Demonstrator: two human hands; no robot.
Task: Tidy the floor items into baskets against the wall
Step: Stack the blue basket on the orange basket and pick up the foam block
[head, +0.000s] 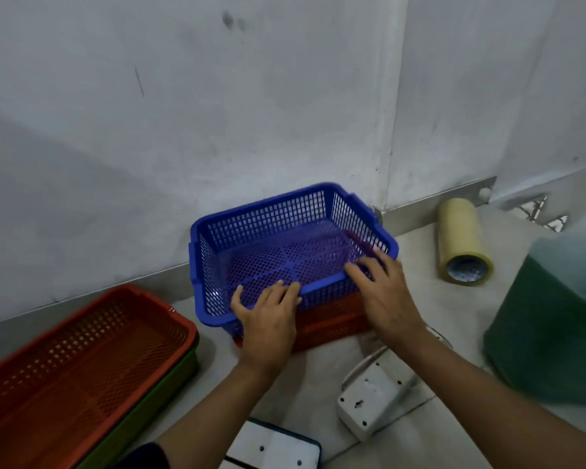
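A blue mesh basket [271, 218] stands against the wall, nested on a red basket [332, 319] beneath it. My left hand [268, 319] grips the blue basket's near rim, fingers curled over the edge. My right hand [383, 292] holds the same rim at its right corner. The blue basket is empty inside. A stack of tape rolls [462, 238] lies on its side on the floor to the right. A white power strip [372, 397] lies on the floor below my right forearm.
A long red basket [82, 360] nested in a green one [156, 407] sits at the left by the wall. A green bucket-like container [548, 336] stands at the right. A white box [274, 448] lies at the bottom edge.
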